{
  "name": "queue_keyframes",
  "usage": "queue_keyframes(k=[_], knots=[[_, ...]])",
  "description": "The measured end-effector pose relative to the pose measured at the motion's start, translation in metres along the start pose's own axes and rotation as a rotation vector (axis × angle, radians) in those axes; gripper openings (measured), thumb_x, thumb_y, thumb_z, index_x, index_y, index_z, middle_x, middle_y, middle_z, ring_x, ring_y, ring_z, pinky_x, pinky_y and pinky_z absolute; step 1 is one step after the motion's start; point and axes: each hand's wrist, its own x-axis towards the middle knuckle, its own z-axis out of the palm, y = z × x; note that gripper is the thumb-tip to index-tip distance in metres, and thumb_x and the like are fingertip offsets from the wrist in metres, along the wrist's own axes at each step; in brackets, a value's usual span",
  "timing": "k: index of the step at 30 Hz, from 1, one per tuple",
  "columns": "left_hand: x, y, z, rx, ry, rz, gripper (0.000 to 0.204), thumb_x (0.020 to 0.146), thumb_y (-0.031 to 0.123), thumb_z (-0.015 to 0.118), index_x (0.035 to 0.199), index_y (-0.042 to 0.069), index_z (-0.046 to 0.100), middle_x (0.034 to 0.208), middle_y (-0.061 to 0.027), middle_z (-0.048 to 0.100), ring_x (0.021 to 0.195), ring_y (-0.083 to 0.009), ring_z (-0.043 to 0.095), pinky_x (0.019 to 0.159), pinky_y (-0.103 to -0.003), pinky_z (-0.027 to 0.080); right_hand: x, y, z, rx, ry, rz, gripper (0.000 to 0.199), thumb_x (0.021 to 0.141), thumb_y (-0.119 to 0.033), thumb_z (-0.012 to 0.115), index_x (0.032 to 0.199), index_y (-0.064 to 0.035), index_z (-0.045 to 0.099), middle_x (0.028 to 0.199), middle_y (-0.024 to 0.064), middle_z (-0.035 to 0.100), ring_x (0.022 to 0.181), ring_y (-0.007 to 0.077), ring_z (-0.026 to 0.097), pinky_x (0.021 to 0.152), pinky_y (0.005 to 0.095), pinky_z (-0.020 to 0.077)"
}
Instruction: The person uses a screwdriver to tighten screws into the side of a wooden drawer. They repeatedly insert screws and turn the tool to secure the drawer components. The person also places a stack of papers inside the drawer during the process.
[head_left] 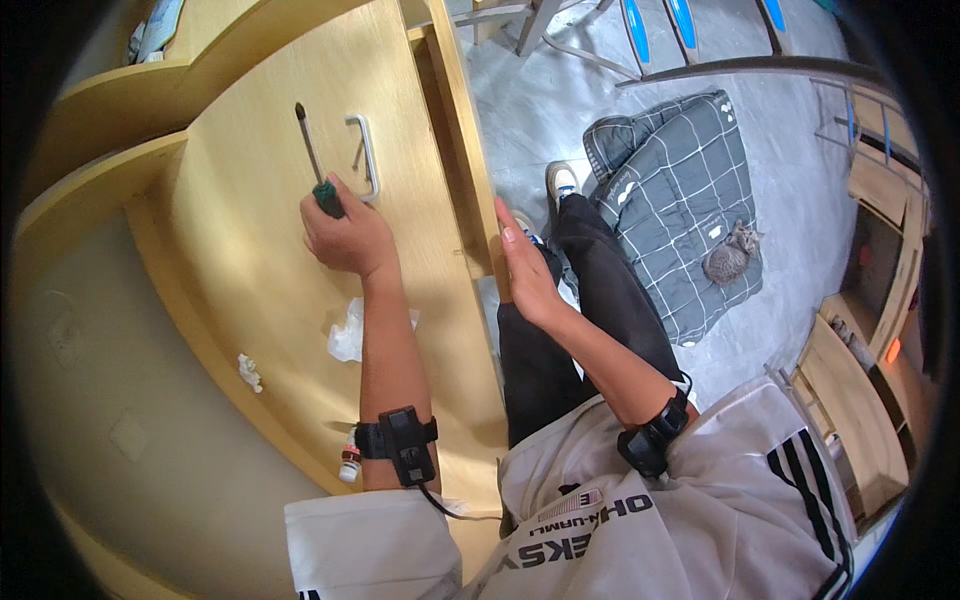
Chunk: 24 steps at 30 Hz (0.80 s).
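Note:
My left hand (347, 236) is closed around the dark green handle of a screwdriver (313, 150), above the wooden desktop. Its metal shaft points away from me, toward the far left. Just right of the screwdriver, a silver pull handle (369, 160) lies on the desktop, with a small screw-like piece beside it. A drawer (440, 120) stands partly pulled out from the desk's edge. Against the outer face of its front panel rests my right hand (527, 272), fingers stretched out and holding nothing visible.
Crumpled white plastic (347, 332), a wad of tissue (249, 372) and a small bottle (350, 458) lie on the desk. On the floor at right, a curled-up kitten (728, 262) lies on a dark checked quilt (670, 190). Metal-framed furniture (700, 70) stands beyond.

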Motion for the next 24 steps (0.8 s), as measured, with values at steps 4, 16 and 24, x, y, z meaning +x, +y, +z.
queue_keyframes(k=[4,16,24], knots=[[0.003,0.004,-0.006,0.009,0.009,0.052,0.024,0.091,0.027,0.062,0.084,0.004,0.055,0.084,-0.011,0.061,0.084,-0.0345,0.057,0.07,-0.045,0.042,-0.017,0.028,-0.007,0.169,-0.04,0.072,0.058,0.105,-0.041,0.026,0.148,-0.0024,0.031,0.152,0.0122,0.034,0.142,0.0232,0.028,0.115,0.0359,0.0213],[0.003,0.006,-0.009,0.038,0.04,-0.172,0.03,0.089,0.032,0.063,0.088,0.003,0.058,0.083,-0.013,0.061,0.079,-0.0341,0.059,0.068,-0.045,0.045,-0.052,0.189,-0.018,0.296,-0.001,0.935,0.054,0.096,-0.038,0.049,0.142,-0.0105,0.042,0.133,0.0042,0.055,0.122,0.0219,0.051,0.095,0.0422,0.0402],[0.005,0.006,-0.003,0.086,0.04,-0.074,0.029,0.086,0.03,0.067,0.082,0.003,0.057,0.078,-0.0114,0.063,0.075,-0.0322,0.061,0.064,-0.043,0.047,-0.067,0.224,0.054,0.238,-0.194,1.057,0.048,0.099,-0.041,0.038,0.119,-0.0036,0.06,0.107,0.0103,0.063,0.089,0.0208,0.054,0.08,0.0353,0.0433]])
